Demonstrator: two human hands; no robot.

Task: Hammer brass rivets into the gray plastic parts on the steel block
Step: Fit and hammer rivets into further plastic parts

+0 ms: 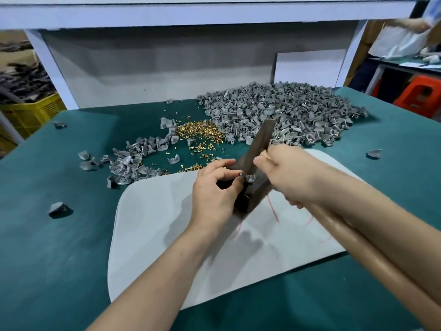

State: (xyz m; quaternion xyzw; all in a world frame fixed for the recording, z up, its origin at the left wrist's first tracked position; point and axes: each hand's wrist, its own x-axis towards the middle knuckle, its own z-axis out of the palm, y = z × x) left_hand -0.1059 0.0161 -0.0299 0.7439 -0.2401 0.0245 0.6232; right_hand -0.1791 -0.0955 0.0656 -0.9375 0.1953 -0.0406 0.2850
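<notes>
Head view, centre of frame. Left hand [214, 189]: thumb and forefinger pinch a gray plastic part [247, 178] sitting on the steel block [253, 199]. Right hand [288, 177]: fingers curled round the hammer [259, 142] close under its dark head, wooden handle running to lower right. Block stands on a white mat [162, 230] on the green tabletop [59, 247]. Brass rivets [200, 131] heaped above centre, beside a large pile of gray parts [281, 108].

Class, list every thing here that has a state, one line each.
Left hand, pinching the gray part on the steel block.
Right hand, gripping the hammer near its head.
Hammer, head tilted over the part.
Brass rivets, loose in a pile.
Spare gray parts, heaped behind.
</notes>
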